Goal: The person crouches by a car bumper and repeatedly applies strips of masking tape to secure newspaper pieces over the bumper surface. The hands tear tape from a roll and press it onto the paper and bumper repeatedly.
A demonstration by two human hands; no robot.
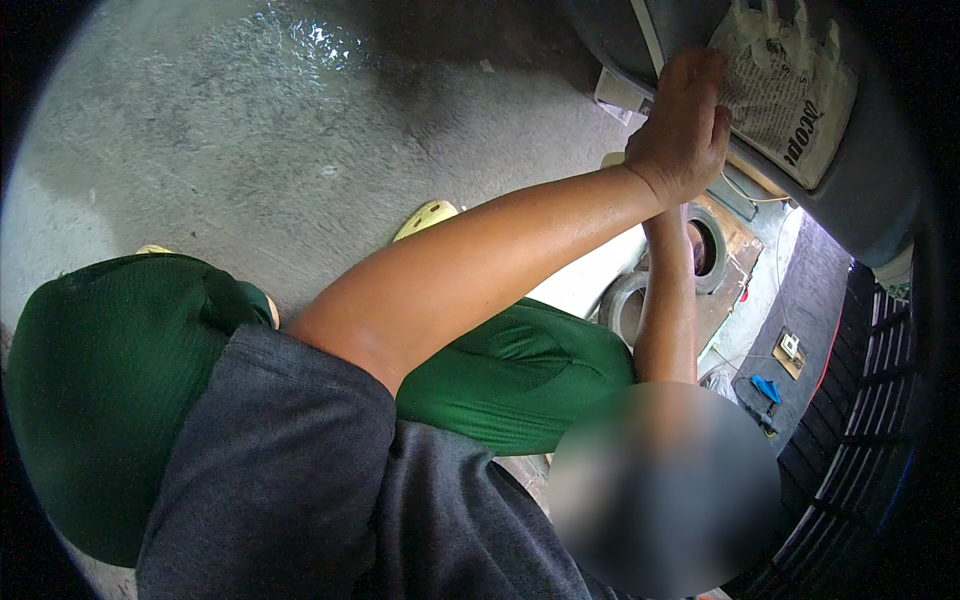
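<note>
My left hand [683,128] reaches to the upper right, at the lower edge of a dark grey curved panel [870,185]. Its fingers lie close together and are smeared at the tips; the thumb stands apart from them. Whether it grips anything does not show. Right beside the fingers is a pale sheet with newspaper-like print [790,95], lying against the panel. A light narrow strip [648,35] runs down the panel towards my fingers. My right forearm [670,310] rises behind the left wrist, which hides my right hand.
Tyres [708,250] stand by a brown board [735,275] below the panel. Farther right are a blue object [767,389], a small white device on a board [790,347] and dark slatted bars [855,420]. Grey concrete floor [250,130] spreads left, beside a yellow clog [425,218].
</note>
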